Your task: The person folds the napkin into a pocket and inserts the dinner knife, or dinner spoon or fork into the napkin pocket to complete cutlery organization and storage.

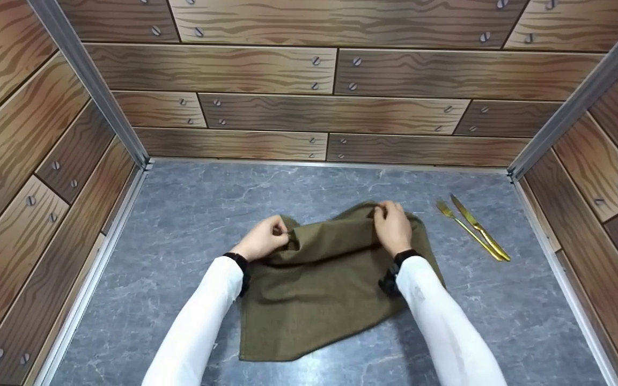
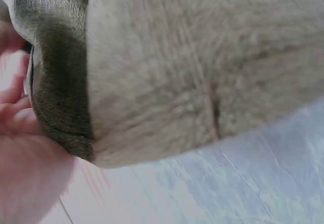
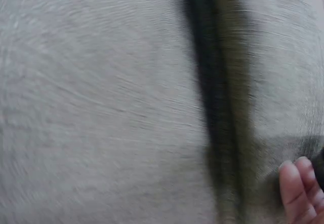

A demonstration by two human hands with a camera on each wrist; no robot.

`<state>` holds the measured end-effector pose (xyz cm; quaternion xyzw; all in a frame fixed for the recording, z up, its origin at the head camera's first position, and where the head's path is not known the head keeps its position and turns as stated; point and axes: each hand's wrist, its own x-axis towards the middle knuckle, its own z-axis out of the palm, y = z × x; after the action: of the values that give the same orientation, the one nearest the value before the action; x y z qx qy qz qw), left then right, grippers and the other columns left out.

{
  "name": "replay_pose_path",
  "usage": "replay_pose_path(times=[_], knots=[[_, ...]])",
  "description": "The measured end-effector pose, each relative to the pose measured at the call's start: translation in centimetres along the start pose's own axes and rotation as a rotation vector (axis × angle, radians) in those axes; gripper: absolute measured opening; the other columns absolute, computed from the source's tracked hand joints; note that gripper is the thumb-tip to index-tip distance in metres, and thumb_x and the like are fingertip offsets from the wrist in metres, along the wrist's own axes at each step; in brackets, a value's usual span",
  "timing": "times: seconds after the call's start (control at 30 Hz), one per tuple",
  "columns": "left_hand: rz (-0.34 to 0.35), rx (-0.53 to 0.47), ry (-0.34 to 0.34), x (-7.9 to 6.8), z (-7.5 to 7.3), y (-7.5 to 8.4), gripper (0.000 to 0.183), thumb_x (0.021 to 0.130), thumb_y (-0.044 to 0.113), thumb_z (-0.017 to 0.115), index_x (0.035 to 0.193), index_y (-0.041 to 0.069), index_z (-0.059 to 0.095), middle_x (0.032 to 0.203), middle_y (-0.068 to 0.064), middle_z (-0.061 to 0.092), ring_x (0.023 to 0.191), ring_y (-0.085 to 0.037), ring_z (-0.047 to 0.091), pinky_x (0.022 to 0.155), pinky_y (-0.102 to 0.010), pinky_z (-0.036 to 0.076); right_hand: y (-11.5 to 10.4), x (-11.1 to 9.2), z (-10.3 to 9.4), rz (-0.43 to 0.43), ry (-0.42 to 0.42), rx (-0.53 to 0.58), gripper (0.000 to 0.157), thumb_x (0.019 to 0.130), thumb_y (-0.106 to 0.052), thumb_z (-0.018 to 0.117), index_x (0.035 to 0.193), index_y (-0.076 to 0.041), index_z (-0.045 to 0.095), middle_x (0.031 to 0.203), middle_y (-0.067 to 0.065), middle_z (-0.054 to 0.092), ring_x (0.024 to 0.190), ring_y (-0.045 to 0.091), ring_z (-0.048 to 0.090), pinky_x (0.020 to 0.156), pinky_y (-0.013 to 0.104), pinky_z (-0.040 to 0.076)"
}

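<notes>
- On the grey marble-look table (image 1: 191, 214), roughly in the middle, sits an olive green cloth napkin (image 1: 314, 300). Its near part lies flat, and its far edge is lifted and bunched up into a soft fold.
- Left hand (image 1: 262, 239) has the far left corner of the napkin pinched, fingers curled around the fabric. In the left wrist view you get the palm (image 2: 25, 173) pressed right up against the rolled dark edge of the cloth (image 2: 202, 72), with the table surface (image 2: 243, 188) showing below it. Pretty blurry though.
- Right hand (image 1: 392, 228) is grabbing the far right part of that same edge, fingertips tucked into the fabric at the top of the fold. The right wrist view is basically all napkin (image 3: 101, 107), with a dark crease running top to bottom and a couple of fingertips (image 3: 296, 183) peeking in at the lower right corner.
- Both arms are in white sleeves (image 1: 201, 321) with dark bands at the wrists.
- Off to the right of the napkin, not touching it, there's a gold fork (image 1: 467, 230) and a gold knife (image 1: 480, 228) lying side by side on the table, angled diagonally, handles pointing toward the near right.
- Wood-plank patterned walls (image 1: 298, 69) box the table in on the left, back and right, with metal strips in the corners.
</notes>
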<state>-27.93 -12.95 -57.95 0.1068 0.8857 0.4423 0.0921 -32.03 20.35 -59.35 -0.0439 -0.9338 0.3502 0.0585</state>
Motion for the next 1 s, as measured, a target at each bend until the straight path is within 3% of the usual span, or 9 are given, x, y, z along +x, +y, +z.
replay_pose_path(times=[0.17, 0.27, 0.37, 0.47, 0.57, 0.67, 0.73, 0.87, 1.0], knots=[[0.045, -0.123, 0.106, 0.2, -0.3, -0.1, 0.02, 0.086, 0.004, 0.059, 0.1, 0.014, 0.069, 0.107, -0.003, 0.068, 0.099, -0.015, 0.059, 0.09, -0.03, 0.047, 0.1, 0.0, -1.1, 0.051, 0.032, 0.151, 0.027, 0.098, -0.031, 0.048, 0.115, -0.01, 0.053, 0.107, 0.01, 0.051, 0.089, 0.026, 0.053, 0.079, 0.038, 0.044], [0.052, -0.18, 0.176, 0.3, -0.5, 0.1, 0.024, 0.089, 0.007, 0.059, 0.108, 0.015, 0.071, 0.114, -0.002, 0.066, 0.106, -0.016, 0.059, 0.096, -0.032, 0.048, 0.2, 0.1, -1.6, 0.066, 0.082, 0.214, 0.021, 0.094, -0.029, 0.054, 0.107, -0.012, 0.048, 0.103, 0.008, 0.05, 0.076, 0.024, 0.057, 0.067, 0.033, 0.048], [0.074, -0.201, 0.302, 0.5, -0.5, 0.3, 0.021, 0.091, 0.01, 0.062, 0.109, 0.014, 0.072, 0.113, -0.003, 0.064, 0.107, -0.017, 0.058, 0.097, -0.032, 0.049, 0.2, 0.3, -2.0, 0.049, 0.121, 0.249, 0.02, 0.093, -0.026, 0.057, 0.099, -0.013, 0.044, 0.115, 0.008, 0.056, 0.063, 0.022, 0.061, 0.056, 0.032, 0.052], [0.071, -0.172, 0.459, 0.9, -0.5, 0.7, 0.015, 0.091, 0.014, 0.065, 0.104, 0.013, 0.073, 0.107, -0.004, 0.063, 0.1, -0.015, 0.059, 0.091, -0.028, 0.05, 0.0, 0.4, -2.4, 0.03, 0.121, 0.273, 0.02, 0.093, -0.024, 0.058, 0.094, -0.013, 0.041, 0.135, 0.005, 0.056, 0.06, 0.023, 0.064, 0.053, 0.031, 0.053], [0.025, -0.179, 0.562, 1.3, -0.4, 1.3, 0.011, 0.092, 0.014, 0.065, 0.099, 0.011, 0.072, 0.103, -0.005, 0.06, 0.087, -0.014, 0.062, 0.076, -0.024, 0.055, -0.3, 0.5, -2.5, 0.028, 0.114, 0.258, 0.02, 0.092, -0.024, 0.06, 0.09, -0.014, 0.041, 0.135, 0.001, 0.06, 0.063, 0.023, 0.067, 0.055, 0.03, 0.053], [-0.022, -0.231, 0.594, 1.7, -0.3, 1.7, 0.012, 0.093, 0.011, 0.062, 0.099, 0.006, 0.071, 0.103, -0.007, 0.056, 0.075, -0.014, 0.065, 0.061, -0.022, 0.058, -0.6, 0.5, -2.5, 0.002, 0.159, 0.216, 0.021, 0.089, -0.022, 0.062, 0.088, -0.014, 0.042, 0.121, 0.001, 0.064, 0.074, 0.021, 0.066, 0.062, 0.028, 0.049], [-0.043, -0.246, 0.595, 2.0, -0.1, 1.9, 0.014, 0.094, 0.009, 0.06, 0.102, 0.004, 0.07, 0.105, -0.009, 0.053, 0.073, -0.016, 0.067, 0.06, -0.022, 0.058, -0.7, 0.5, -2.3, -0.03, 0.209, 0.196, 0.02, 0.088, -0.02, 0.063, 0.088, -0.014, 0.044, 0.118, 0.002, 0.062, 0.084, 0.019, 0.063, 0.066, 0.028, 0.045], [-0.043, -0.119, 0.577, 2.5, 0.4, 1.7, 0.027, 0.094, 0.006, 0.058, 0.12, 0.002, 0.066, 0.114, -0.012, 0.053, 0.087, -0.018, 0.068, 0.076, -0.024, 0.058, -1.0, 0.6, -2.0, -0.075, 0.262, 0.228, 0.014, 0.087, -0.014, 0.06, 0.089, -0.012, 0.046, 0.129, 0.003, 0.057, 0.098, 0.02, 0.057, 0.073, 0.032, 0.041], [-0.048, 0.013, 0.492, 3.0, 1.0, 1.4, 0.052, 0.093, 0.008, 0.059, 0.143, 0.002, 0.047, 0.131, -0.017, 0.045, 0.105, -0.022, 0.063, 0.092, -0.031, 0.053, -1.4, 1.0, -1.6, -0.052, 0.242, 0.301, 0.01, 0.09, -0.014, 0.058, 0.096, -0.01, 0.05, 0.133, 0.005, 0.055, 0.107, 0.022, 0.056, 0.084, 0.034, 0.045]])
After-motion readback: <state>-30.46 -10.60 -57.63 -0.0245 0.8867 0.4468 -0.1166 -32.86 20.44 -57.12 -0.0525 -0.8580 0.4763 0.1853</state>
